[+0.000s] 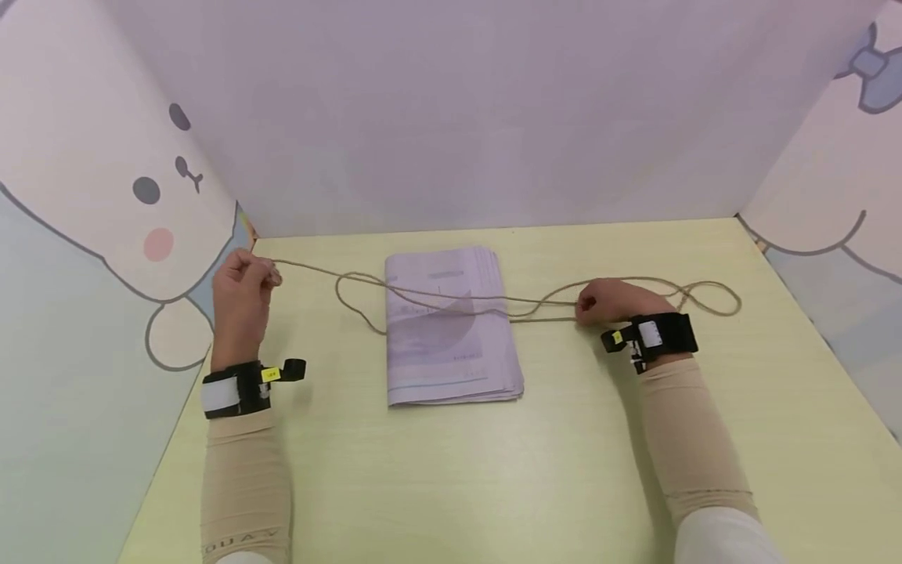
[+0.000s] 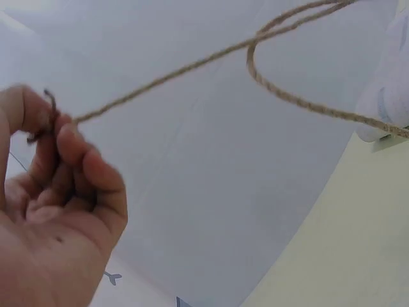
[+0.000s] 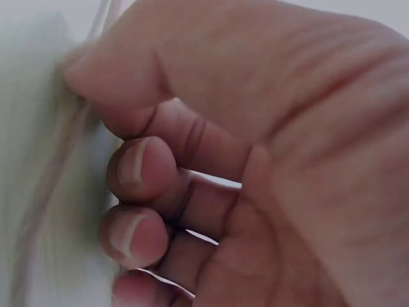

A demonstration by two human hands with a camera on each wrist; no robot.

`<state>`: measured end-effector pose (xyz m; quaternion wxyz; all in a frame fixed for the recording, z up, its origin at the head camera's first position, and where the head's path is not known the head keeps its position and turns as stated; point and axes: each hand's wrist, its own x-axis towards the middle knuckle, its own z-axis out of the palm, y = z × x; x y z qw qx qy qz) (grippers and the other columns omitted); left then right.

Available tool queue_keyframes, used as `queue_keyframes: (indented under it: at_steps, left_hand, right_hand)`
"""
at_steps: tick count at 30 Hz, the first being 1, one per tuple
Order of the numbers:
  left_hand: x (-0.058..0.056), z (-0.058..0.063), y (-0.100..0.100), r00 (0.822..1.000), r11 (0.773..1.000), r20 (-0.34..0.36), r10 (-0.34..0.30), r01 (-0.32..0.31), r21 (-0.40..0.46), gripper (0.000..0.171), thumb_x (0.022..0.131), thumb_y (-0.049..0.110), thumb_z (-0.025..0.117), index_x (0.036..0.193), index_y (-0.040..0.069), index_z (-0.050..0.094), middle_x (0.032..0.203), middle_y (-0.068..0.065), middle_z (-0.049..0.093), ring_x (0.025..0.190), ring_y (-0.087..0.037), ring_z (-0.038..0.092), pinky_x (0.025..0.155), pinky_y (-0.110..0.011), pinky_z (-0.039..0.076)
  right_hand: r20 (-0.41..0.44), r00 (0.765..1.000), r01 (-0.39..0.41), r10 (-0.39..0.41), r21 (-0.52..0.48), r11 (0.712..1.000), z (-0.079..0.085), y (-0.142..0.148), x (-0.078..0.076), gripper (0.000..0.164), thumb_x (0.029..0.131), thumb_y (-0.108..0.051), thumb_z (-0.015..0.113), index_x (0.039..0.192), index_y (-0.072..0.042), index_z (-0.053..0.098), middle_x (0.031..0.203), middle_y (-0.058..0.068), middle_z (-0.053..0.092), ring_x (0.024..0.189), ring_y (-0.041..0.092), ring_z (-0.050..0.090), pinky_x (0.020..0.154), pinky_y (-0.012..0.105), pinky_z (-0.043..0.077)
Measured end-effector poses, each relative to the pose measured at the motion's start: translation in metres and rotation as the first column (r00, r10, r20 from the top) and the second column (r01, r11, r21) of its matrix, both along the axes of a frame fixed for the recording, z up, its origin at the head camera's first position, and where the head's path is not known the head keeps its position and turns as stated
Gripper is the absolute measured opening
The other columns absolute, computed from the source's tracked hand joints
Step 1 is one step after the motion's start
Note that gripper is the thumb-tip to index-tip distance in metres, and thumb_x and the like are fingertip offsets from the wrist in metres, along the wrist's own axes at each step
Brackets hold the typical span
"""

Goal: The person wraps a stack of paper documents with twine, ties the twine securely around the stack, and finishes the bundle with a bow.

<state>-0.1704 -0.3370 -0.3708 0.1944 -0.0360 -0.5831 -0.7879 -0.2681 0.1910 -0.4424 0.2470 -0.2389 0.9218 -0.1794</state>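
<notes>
The papers [image 1: 451, 348] lie folded on the table [image 1: 451, 486], and the string [image 1: 543, 320] runs crosswise over them, reaching well past both sides. To the left of the papers and raised, the left hand [image 1: 241, 301] pinches the string near one end between thumb and fingertips (a short tail pokes out past the grip in the wrist view). To the right of the papers, the right hand [image 1: 613, 300] is curled, thumb pressed to forefinger, with string in the pinch; how many strands it has hold of I cannot tell.

As for progress, strands lie across the top of the papers, and another meets their left edge and seems to come out at the right, so I judge it passes underneath. Nothing looks drawn tight around the papers: a slack loop sits just left of them, more beyond the right hand. No knot shows, so the fastening looks not yet done.
</notes>
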Motion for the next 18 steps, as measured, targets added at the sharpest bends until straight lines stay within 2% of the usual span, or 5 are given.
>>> queue_keyframes:
  at_steps: [3, 6, 9, 12, 18]
  left_hand:
    - [0.000, 0.000, -0.005, 0.982, 0.968, -0.009, 0.189, -0.184, 0.168, 0.019, 0.090, -0.004, 0.055, 0.073, -0.002, 0.046, 0.076, -0.012, 0.049, 0.067, -0.020, 0.049, 0.063, -0.024, 0.045]
    - [-0.001, 0.000, -0.011, 0.928, 0.888, 0.013, 0.373, -0.361, 0.285, 0.021, 0.088, -0.002, 0.058, 0.072, -0.001, 0.045, 0.075, -0.013, 0.048, 0.067, -0.021, 0.048, 0.062, -0.027, 0.043]
    - [-0.001, 0.000, -0.013, 0.877, 0.817, 0.060, 0.476, -0.467, 0.337, 0.020, 0.087, -0.001, 0.061, 0.073, -0.001, 0.047, 0.076, -0.013, 0.049, 0.067, -0.022, 0.050, 0.061, -0.028, 0.043]
    - [-0.003, -0.002, -0.011, 0.882, 0.833, 0.073, 0.465, -0.464, 0.302, 0.018, 0.087, -0.001, 0.060, 0.074, -0.001, 0.048, 0.078, -0.014, 0.051, 0.066, -0.022, 0.051, 0.060, -0.027, 0.044]
    - [-0.009, -0.005, -0.001, 0.937, 0.923, 0.006, 0.349, -0.345, 0.173, 0.018, 0.088, -0.005, 0.055, 0.073, 0.000, 0.046, 0.077, -0.013, 0.050, 0.064, -0.022, 0.050, 0.059, -0.025, 0.044]
  right_hand:
    - [-0.008, 1.000, 0.026, -0.026, 0.003, 1.000, -0.001, 0.010, -0.001, 0.021, 0.080, -0.011, 0.054, 0.060, -0.016, 0.048, 0.055, -0.005, 0.034, 0.051, 0.011, 0.029, 0.054, 0.028, 0.027]
    - [-0.009, 1.000, 0.011, -0.011, -0.013, 1.000, -0.001, 0.015, -0.003, 0.020, 0.081, -0.012, 0.054, 0.062, -0.016, 0.050, 0.056, -0.006, 0.034, 0.052, 0.011, 0.030, 0.055, 0.028, 0.028]
    - [-0.012, 1.000, -0.026, 0.026, -0.041, 0.999, -0.001, 0.016, -0.005, 0.019, 0.082, -0.010, 0.054, 0.064, -0.014, 0.053, 0.058, -0.006, 0.035, 0.053, 0.011, 0.032, 0.057, 0.028, 0.029]
    - [-0.028, 0.999, -0.038, 0.037, -0.039, 0.999, -0.001, 0.017, -0.007, 0.017, 0.082, -0.009, 0.055, 0.065, -0.014, 0.055, 0.058, -0.005, 0.038, 0.053, 0.011, 0.034, 0.059, 0.028, 0.030]
    - [-0.148, 0.989, -0.002, -0.013, -0.105, 0.994, -0.002, -0.011, -0.002, 0.009, 0.088, -0.018, 0.061, 0.093, -0.013, 0.065, 0.082, 0.001, 0.060, 0.074, 0.016, 0.054, 0.069, 0.034, 0.043]
